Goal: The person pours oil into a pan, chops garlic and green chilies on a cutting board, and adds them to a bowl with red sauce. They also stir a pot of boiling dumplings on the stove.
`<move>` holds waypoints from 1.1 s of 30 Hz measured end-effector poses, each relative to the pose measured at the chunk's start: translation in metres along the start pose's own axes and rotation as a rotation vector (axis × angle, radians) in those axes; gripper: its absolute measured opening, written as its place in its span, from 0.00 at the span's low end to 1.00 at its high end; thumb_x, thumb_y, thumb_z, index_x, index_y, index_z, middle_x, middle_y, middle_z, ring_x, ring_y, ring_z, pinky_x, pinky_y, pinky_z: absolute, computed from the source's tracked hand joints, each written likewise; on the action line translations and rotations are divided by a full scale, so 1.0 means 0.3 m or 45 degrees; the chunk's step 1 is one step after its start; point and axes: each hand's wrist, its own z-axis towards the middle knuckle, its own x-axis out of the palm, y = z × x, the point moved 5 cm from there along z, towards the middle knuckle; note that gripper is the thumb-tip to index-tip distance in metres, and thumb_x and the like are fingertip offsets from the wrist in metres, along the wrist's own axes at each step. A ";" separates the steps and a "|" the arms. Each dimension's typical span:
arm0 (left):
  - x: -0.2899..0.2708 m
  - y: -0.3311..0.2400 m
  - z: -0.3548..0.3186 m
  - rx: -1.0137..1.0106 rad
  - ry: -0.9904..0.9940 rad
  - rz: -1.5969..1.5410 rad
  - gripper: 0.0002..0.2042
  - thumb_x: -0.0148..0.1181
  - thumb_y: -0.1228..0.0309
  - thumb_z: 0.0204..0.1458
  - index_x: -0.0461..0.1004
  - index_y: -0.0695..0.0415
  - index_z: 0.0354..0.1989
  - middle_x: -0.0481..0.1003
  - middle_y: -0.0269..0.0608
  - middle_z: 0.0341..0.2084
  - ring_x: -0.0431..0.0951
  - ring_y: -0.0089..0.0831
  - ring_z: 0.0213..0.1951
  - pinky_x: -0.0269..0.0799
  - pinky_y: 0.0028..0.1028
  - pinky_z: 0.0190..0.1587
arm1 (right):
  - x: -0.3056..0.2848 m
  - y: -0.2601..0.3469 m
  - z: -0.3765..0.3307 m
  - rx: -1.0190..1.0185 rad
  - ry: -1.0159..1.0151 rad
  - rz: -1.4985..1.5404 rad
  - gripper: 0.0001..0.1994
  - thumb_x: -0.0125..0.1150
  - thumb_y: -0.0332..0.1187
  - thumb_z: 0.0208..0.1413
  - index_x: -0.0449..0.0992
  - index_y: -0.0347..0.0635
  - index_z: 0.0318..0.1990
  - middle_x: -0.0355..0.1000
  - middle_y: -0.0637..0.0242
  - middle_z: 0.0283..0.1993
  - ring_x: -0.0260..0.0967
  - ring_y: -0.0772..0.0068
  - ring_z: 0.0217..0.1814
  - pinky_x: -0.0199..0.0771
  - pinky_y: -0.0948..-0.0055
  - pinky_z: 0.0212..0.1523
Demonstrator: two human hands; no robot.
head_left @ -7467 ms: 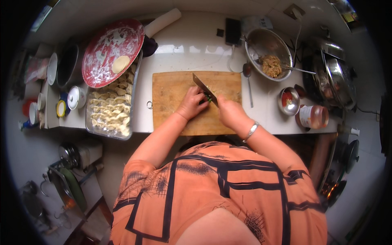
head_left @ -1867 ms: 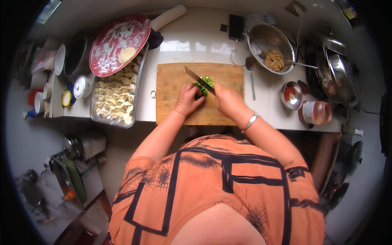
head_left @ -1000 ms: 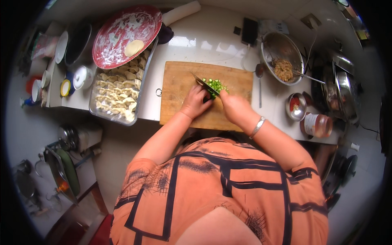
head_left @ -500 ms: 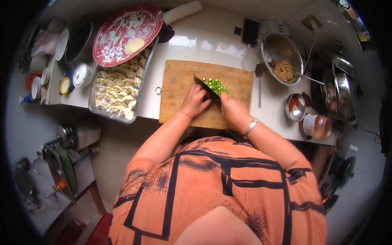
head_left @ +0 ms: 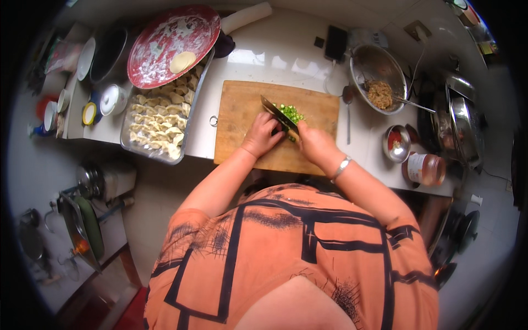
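Observation:
My right hand (head_left: 317, 146), a metal band on its wrist, is closed round the handle of a kitchen knife (head_left: 280, 114). The blade slants up and to the left across a wooden cutting board (head_left: 242, 104). Chopped green vegetable pieces (head_left: 292, 113) lie along the blade's far side. On the near side, the fingers of my left hand (head_left: 263, 135) are curled and pressed down close to the blade. A bit of green vegetable (head_left: 290, 136) shows by those fingertips; most of what they hold is hidden.
Left of the board stands a tray of dumplings (head_left: 159, 118), under a floured red round tray (head_left: 159, 49) with a dough wrapper (head_left: 182, 62). To the right are a spoon (head_left: 348, 118), a metal bowl of filling (head_left: 379, 94), a small metal bowl (head_left: 397, 144) and a jar (head_left: 426, 169).
The knife blade has lifted and tipped, so more of its flat side shows. Both hands stay in nearly the same place on the board.

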 end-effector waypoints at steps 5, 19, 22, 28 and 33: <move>-0.001 -0.005 -0.005 0.000 0.003 0.019 0.09 0.67 0.73 0.38 0.71 0.57 0.26 0.70 0.45 0.36 0.69 0.48 0.42 0.67 0.40 0.47 | 0.005 -0.002 0.013 0.006 0.014 -0.022 0.08 0.49 0.25 0.52 0.64 0.35 0.40 0.74 0.44 0.29 0.74 0.41 0.34 0.73 0.48 0.35; 0.000 -0.001 -0.008 -0.004 -0.020 0.016 0.09 0.67 0.73 0.39 0.71 0.56 0.25 0.70 0.44 0.34 0.68 0.48 0.42 0.67 0.39 0.46 | 0.013 0.000 0.016 -0.045 -0.044 0.072 0.08 0.49 0.25 0.52 0.65 0.33 0.39 0.74 0.42 0.29 0.73 0.39 0.33 0.73 0.48 0.35; -0.001 -0.003 -0.008 0.039 -0.045 0.014 0.09 0.67 0.73 0.39 0.70 0.56 0.25 0.70 0.44 0.33 0.68 0.48 0.41 0.66 0.40 0.45 | -0.004 -0.009 0.015 -0.040 -0.113 0.013 0.07 0.49 0.26 0.53 0.65 0.33 0.39 0.74 0.42 0.29 0.73 0.40 0.33 0.73 0.48 0.35; -0.003 -0.003 -0.009 0.020 -0.030 0.016 0.09 0.67 0.73 0.38 0.70 0.55 0.25 0.70 0.43 0.33 0.68 0.46 0.40 0.66 0.39 0.44 | 0.013 0.000 0.028 -0.062 0.032 0.091 0.08 0.50 0.26 0.52 0.65 0.33 0.39 0.74 0.43 0.30 0.73 0.40 0.33 0.73 0.48 0.35; -0.005 -0.005 -0.005 0.011 -0.015 0.019 0.09 0.67 0.74 0.38 0.71 0.57 0.25 0.69 0.45 0.34 0.68 0.47 0.42 0.68 0.38 0.46 | 0.006 -0.020 0.018 -0.033 -0.004 0.024 0.08 0.50 0.26 0.52 0.65 0.33 0.39 0.74 0.43 0.29 0.73 0.40 0.33 0.72 0.48 0.35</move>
